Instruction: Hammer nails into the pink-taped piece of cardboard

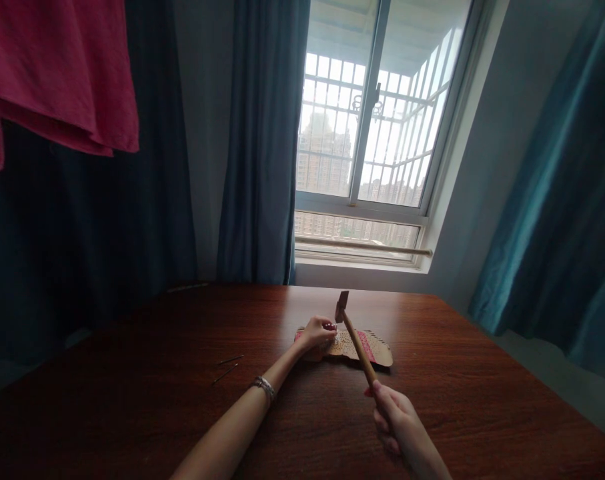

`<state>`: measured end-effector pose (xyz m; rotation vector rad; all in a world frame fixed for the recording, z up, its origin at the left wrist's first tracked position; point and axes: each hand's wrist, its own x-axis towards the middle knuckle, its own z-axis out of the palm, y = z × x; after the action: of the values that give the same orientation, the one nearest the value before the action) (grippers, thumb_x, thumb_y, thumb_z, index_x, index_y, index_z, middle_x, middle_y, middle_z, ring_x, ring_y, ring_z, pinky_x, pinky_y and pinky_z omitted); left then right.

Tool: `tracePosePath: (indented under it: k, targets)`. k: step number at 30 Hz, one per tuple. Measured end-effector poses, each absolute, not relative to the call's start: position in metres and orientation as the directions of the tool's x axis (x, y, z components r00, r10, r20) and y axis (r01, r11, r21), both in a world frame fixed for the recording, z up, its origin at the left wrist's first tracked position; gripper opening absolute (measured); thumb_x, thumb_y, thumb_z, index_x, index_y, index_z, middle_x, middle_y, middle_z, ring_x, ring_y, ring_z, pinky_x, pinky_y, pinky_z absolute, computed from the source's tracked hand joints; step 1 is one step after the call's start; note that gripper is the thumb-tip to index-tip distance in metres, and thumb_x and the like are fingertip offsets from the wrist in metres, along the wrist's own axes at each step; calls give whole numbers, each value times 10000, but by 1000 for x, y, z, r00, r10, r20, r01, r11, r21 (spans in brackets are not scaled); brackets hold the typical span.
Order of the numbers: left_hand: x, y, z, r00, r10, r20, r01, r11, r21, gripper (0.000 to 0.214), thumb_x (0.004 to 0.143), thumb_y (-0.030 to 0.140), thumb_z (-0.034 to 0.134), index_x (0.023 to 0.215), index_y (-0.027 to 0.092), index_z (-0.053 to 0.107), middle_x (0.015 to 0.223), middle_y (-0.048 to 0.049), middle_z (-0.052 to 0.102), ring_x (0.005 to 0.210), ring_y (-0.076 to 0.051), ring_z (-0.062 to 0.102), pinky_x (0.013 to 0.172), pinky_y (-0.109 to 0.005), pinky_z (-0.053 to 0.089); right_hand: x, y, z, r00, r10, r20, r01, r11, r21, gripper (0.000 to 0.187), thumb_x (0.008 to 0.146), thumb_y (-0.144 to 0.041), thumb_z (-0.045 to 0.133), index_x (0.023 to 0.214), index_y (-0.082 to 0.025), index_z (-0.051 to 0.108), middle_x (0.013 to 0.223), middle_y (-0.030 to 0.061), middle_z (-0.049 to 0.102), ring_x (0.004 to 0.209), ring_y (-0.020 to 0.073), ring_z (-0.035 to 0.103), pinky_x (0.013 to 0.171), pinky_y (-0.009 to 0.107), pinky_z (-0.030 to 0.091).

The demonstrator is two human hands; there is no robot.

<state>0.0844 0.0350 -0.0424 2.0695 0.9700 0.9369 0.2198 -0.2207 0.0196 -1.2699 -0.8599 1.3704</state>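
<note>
My right hand (395,417) is closed around the wooden handle of a small hammer (355,340), whose metal head is raised just above my left hand. My left hand (318,331) is pinched shut on something small that I cannot make out, resting on a flat tan piece with a pink patterned strip (367,348) lying on the dark wooden table (132,400). A bracelet sits on my left wrist.
Two thin metal pins (228,368) lie on the table to the left of my left arm. Behind the table are a barred window (372,127), blue curtains on both sides, and a red cloth (57,73) hanging at the upper left.
</note>
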Motion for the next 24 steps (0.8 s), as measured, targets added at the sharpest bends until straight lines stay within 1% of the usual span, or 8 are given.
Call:
tracePosePath:
  k: [4,9,14,19,22,24]
  targets:
    - [84,35,-41,465,830,309,350,-493,797,238,638,307,621,730,103,703,674,-31,667,660,-151,575,578,-204,395,220,-219,18,82,964,-253,-204,-232,-951,656,503,-761,586,786,-175,497,375,-123,372,230,-1,217,246,141,113]
    - [84,35,-41,463,823,328,332,-505,797,245,637,321,634,702,95,701,671,-42,670,657,-155,580,577,-207,397,222,-217,13,86,968,-238,-223,-214,-951,618,549,-737,583,798,-179,490,382,-127,368,228,-2,223,249,138,113]
    - [84,34,-41,469,823,321,340,-503,794,251,651,334,628,712,100,696,670,-35,664,671,-157,579,586,-207,398,223,-217,13,88,959,-268,-216,-244,-945,634,528,-744,589,793,-176,493,384,-123,379,235,-5,221,256,135,106]
    - [83,33,-40,468,815,342,331,-521,787,255,656,338,624,695,94,688,646,-30,648,644,-147,562,568,-201,377,223,-219,14,85,962,-259,-228,-234,-945,619,553,-734,582,810,-176,510,398,-121,379,237,-1,231,259,138,110]
    - [83,32,-38,483,813,324,327,-511,795,266,655,346,620,695,93,689,639,-28,644,636,-143,553,566,-199,372,224,-218,12,67,958,-280,-231,-258,-938,634,544,-737,586,819,-171,515,394,-124,368,234,1,231,257,138,101]
    - [83,32,-38,487,816,311,329,-501,800,276,654,354,616,703,93,691,648,-28,645,638,-143,549,564,-200,370,227,-218,11,62,957,-284,-241,-262,-935,610,566,-721,586,823,-173,513,399,-123,367,239,0,232,263,134,93]
